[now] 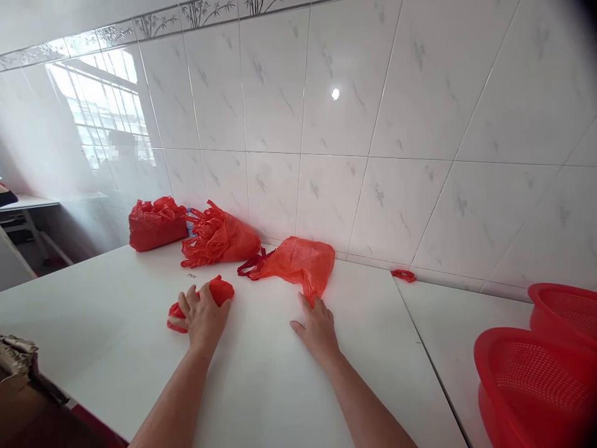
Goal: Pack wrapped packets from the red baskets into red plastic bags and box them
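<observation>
My left hand is curled over a bunched-up red plastic bag on the white table, and folds of it stick out on both sides of the fingers. To the right, my right hand has its thumb and fingers apart. Its fingertips meet the lower end of a thin, loosely spread red plastic bag, whose dark red handles point left. Behind my left hand lies a thick bundle of red plastic bags with many loose handles.
A full red bag stands at the back left by the tiled wall. Red perforated baskets occupy the right side. A small red strip lies near the table seam. At the lower left is a cardboard box.
</observation>
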Tool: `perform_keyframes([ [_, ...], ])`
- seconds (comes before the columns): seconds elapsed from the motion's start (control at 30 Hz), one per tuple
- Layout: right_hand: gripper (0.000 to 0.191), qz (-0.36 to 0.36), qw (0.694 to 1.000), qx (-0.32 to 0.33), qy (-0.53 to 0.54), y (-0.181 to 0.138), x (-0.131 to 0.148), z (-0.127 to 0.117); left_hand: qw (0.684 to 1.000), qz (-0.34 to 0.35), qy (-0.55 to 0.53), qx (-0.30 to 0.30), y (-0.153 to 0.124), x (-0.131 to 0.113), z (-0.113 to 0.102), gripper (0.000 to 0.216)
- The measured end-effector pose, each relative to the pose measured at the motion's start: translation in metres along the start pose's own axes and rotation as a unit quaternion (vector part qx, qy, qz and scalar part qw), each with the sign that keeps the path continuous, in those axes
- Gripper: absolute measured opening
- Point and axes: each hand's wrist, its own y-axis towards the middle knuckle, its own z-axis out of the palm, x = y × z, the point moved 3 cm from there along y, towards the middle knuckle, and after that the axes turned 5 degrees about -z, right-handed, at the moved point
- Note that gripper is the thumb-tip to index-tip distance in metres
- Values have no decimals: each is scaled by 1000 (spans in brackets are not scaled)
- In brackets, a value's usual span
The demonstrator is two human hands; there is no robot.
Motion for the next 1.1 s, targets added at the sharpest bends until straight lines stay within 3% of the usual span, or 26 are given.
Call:
perform_keyframes([
  [0.07,58,19,1000,1,22,1,-2,3,999,40,14,-14,-8,-10,2,49],
  [0.17,46,35,995,-42,86,2,-8,-6,982,185,-3,-43,-27,-38,9,48],
  [0.27,27,43,984,-124,120,3,-14,-31,941,336,-39,9,-51,-70,31,47],
  [0.33,19,57,973,-193,117,5,-17,-55,926,370,-56,49,-65,-85,49,53],
  [0.47,22,106,941,-306,101,10,-24,-111,946,295,-112,78,-75,-103,71,66],
  [0.6,30,160,925,-342,51,15,-34,-152,932,233,-226,161,-76,-107,72,67],
  [0.7,30,148,911,-381,-63,16,-25,-171,909,161,-285,260,-80,-107,70,50],
  [0.77,24,94,907,-400,-92,17,-12,-174,890,113,-327,296,-84,-108,67,36],
  [0.8,20,63,917,-387,-77,18,-5,-172,880,93,-354,304,-86,-110,65,29],
  [0.87,17,31,954,-298,-14,22,1,-159,856,65,-412,305,-89,-115,56,18],
  [0.97,25,87,987,-127,52,25,-11,-128,828,52,-477,290,-94,-121,40,13],
  [1.03,25,118,985,-99,81,24,-26,-111,818,77,-494,285,-99,-123,30,14],
  [1.1,20,139,968,-123,166,21,-40,-100,812,128,-489,293,-105,-124,24,15],
])
